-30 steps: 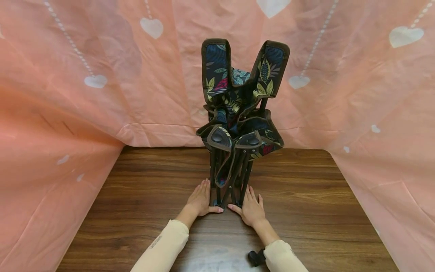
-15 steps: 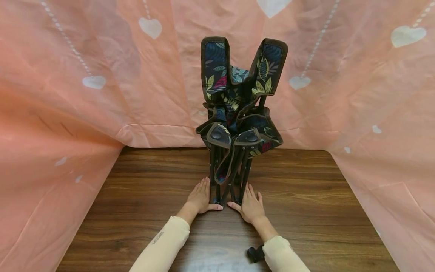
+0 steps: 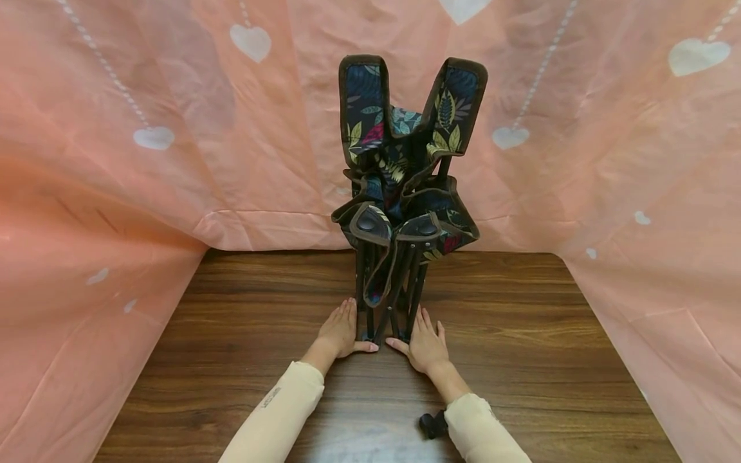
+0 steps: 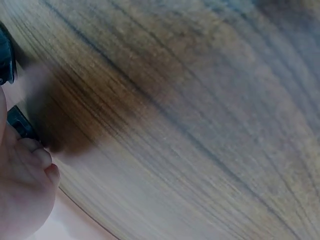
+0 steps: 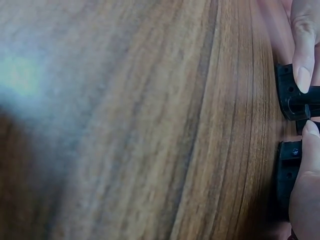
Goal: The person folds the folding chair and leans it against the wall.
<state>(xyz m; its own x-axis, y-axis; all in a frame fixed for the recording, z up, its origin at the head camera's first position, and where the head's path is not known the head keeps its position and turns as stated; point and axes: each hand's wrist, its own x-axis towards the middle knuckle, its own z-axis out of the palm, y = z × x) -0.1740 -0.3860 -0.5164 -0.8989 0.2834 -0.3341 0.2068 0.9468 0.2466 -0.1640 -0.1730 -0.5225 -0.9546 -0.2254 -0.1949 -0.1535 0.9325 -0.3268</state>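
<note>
A partly folded camping chair [image 3: 395,170] stands upright on the table, its dark leaf-print fabric bunched over thin black legs. My left hand [image 3: 340,330] lies along the outer left side of the legs, fingers straight, thumb reaching across the front at the bottom. On the other side my right hand [image 3: 426,346] mirrors it, thumb pointing inward. In the right wrist view, the left thumb [image 5: 303,75] and the right thumb [image 5: 311,131] touch the black plastic feet [image 5: 290,95] of the chair. Only part of my left hand [image 4: 25,185] shows in the left wrist view, beside black feet.
The brown wood-grain table [image 3: 243,366] reaches out on both sides of the chair. Pink cloth [image 3: 278,161] printed with white hearts hangs behind and along both sides. A small black device [image 3: 433,424] sits at the right wrist.
Both hands and the chair have shifted slightly away from me, toward the back of the table. The hands keep the same position against the legs.
</note>
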